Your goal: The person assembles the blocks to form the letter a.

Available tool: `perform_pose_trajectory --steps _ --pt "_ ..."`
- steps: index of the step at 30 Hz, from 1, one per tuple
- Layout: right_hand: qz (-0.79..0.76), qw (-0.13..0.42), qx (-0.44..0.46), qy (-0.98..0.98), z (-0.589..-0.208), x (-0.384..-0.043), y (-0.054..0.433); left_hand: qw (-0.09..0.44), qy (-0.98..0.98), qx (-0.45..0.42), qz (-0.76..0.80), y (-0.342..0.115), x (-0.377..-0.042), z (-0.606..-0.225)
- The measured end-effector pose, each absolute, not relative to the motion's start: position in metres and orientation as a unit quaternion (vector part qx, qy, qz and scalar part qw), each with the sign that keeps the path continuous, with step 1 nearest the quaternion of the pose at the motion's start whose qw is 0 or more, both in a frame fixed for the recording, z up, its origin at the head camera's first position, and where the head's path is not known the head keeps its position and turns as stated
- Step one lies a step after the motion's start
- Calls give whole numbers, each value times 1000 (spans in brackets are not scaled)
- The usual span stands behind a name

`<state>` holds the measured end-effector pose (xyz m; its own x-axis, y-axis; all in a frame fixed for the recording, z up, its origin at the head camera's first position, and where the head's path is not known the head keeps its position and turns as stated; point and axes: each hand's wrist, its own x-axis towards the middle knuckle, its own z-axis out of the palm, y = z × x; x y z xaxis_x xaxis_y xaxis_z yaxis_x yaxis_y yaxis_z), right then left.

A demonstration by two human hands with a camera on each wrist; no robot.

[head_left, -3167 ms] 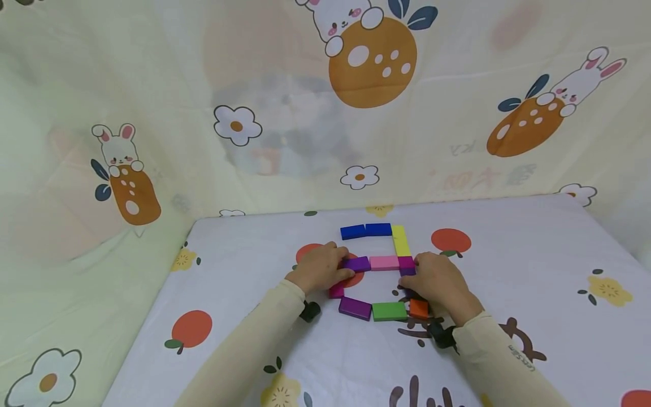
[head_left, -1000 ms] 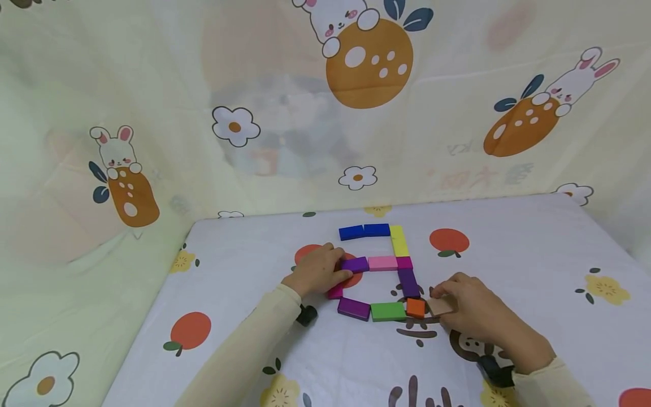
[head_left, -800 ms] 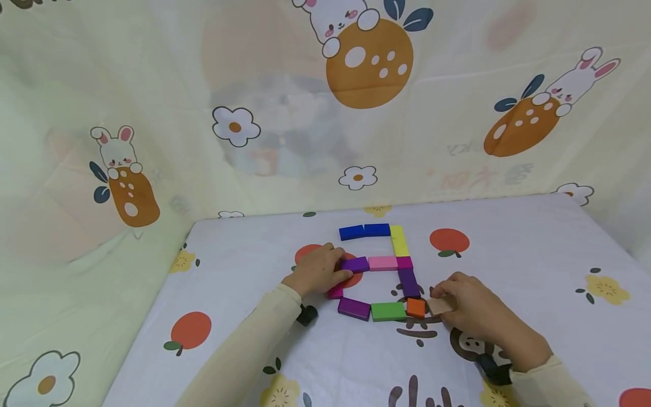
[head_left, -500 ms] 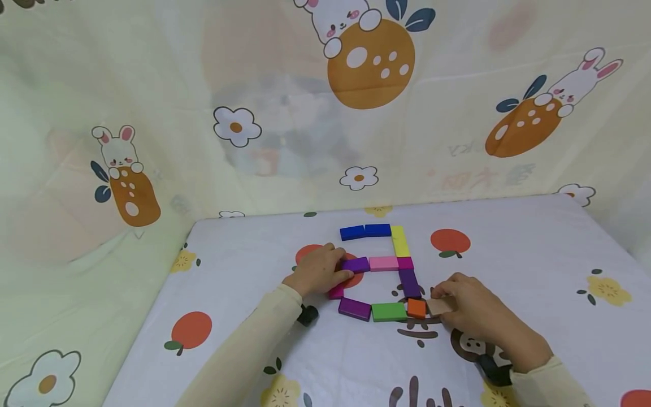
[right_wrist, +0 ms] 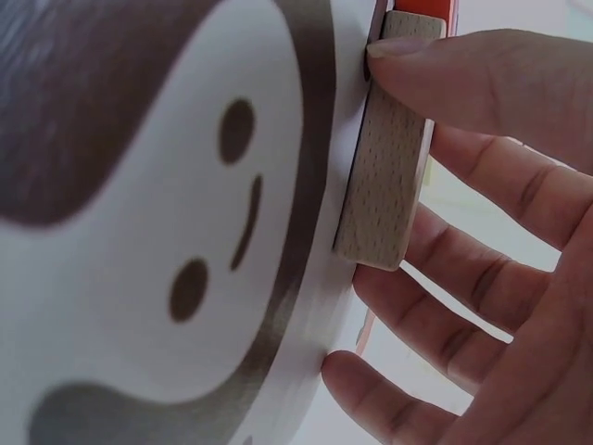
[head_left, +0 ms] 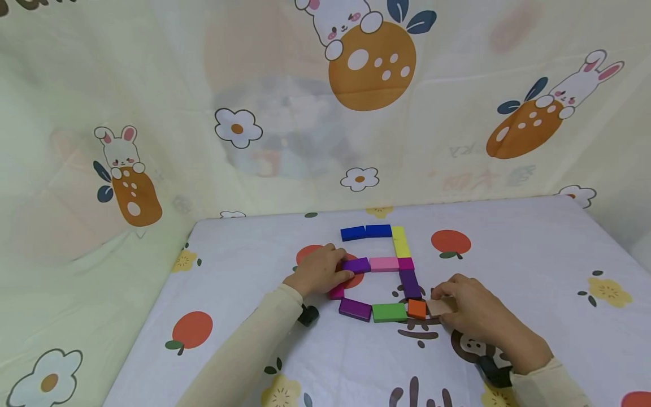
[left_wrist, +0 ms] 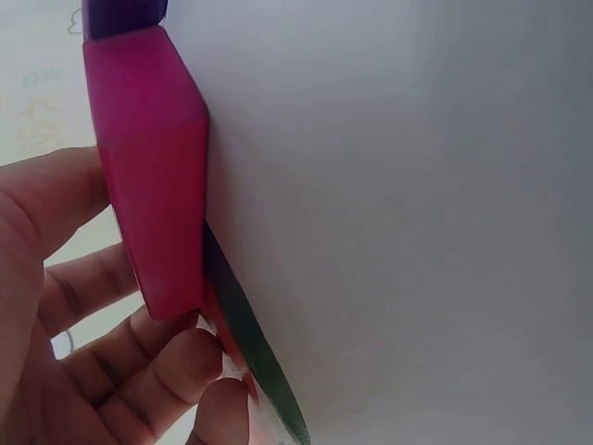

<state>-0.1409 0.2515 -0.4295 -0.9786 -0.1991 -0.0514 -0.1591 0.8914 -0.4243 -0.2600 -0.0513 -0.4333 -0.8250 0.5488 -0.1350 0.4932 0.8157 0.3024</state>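
Toy blocks lie end to end on the cloth. My left hand (head_left: 319,270) is curled about the magenta block (left_wrist: 148,167), thumb on one side and fingers at its far end; the hand hides part of it. A violet block (head_left: 357,265) touches it, followed by a pink block (head_left: 383,264) and a small magenta block (head_left: 406,263). My right hand (head_left: 470,305) pinches a plain wooden block (right_wrist: 387,167) between thumb and fingers. Its end lies against the orange block (head_left: 416,309), flat on the cloth.
Two blue blocks (head_left: 378,231) and a yellow block (head_left: 400,242) form the far side. A dark purple block (head_left: 410,284) runs down the right; a green block (head_left: 389,312) and a purple block (head_left: 355,310) make the near row. A printed curtain (head_left: 285,192) rises behind.
Since the oldest frame, my right hand has left the dark purple block, moved right and nearer, and taken hold of the wooden block. My left hand stays put; the last second shows no movement.
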Motion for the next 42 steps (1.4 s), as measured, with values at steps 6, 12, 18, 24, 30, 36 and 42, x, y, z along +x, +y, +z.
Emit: perform_pose_trajectory --steps 6,12,18,24,30,36,42 --pt "-214 42 -96 971 -430 -140 251 106 946 281 124 -51 -259 -432" --pt "-214 45 -94 971 -430 -141 252 106 947 276 126 -51 -258 -431" --pt "-217 46 -93 971 -431 -141 252 104 947 276 127 -50 -260 -432" --pt "-218 46 -96 970 -431 -142 252 103 947 276 126 -51 -261 -435" --pt "-218 49 -96 970 -430 -141 251 101 948 274 127 -51 -260 -435" --pt "-217 54 -89 971 -430 -140 250 102 949 272 124 -51 -260 -435" --pt "-216 53 -91 971 -431 -140 252 95 950 275 115 -49 -259 -438"
